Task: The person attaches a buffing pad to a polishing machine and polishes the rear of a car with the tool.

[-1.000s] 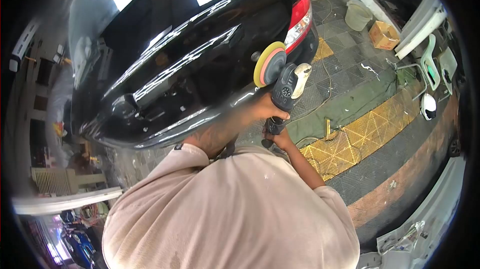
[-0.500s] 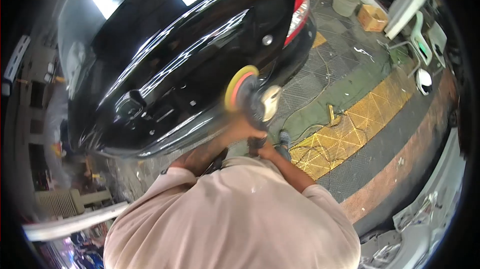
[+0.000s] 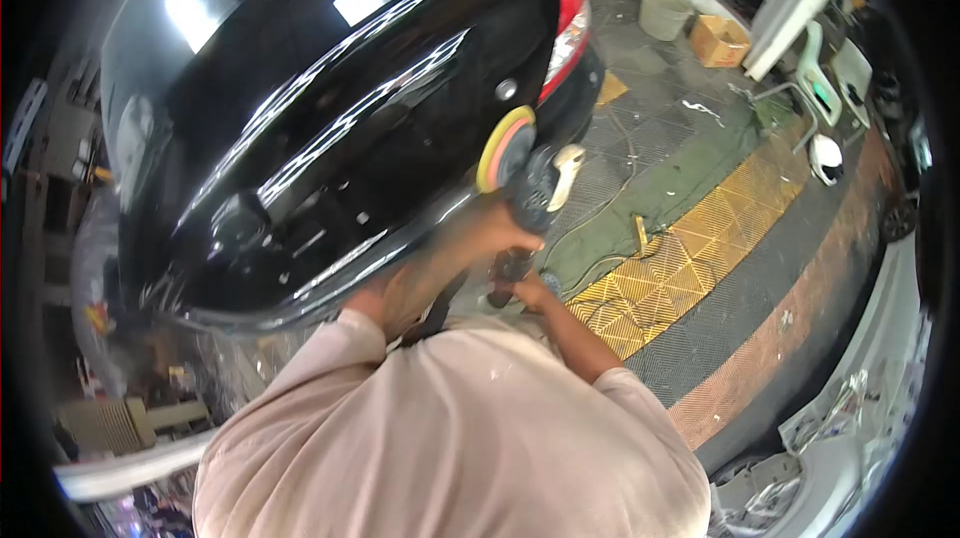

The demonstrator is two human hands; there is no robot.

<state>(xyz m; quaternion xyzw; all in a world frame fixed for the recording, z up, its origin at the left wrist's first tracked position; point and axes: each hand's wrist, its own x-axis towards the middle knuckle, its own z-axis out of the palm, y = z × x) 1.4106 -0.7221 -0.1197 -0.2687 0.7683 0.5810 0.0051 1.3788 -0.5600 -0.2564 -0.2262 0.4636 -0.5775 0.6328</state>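
Both my hands hold a polisher with a round yellow-edged pad in front of the glossy black car body. My left hand is wrapped round the front part of the polisher, just behind the pad; its fingers are slightly blurred. Lower down, my right hand grips the dark rear handle. The pad's face is turned towards the car panel, below a round silver emblem. Whether the pad touches the paint I cannot tell. A red and white tail light sits to its upper right.
A cable runs over the yellow and grey floor tiles. Further off stand a grey bucket, a cardboard box, pale chairs and a white helmet-like object. Plastic-covered parts lie at lower right.
The polisher, held in both hands, has shifted up and right, closer to the emblem and tail light. The camera view has swung a little, so the car and floor appear further left.
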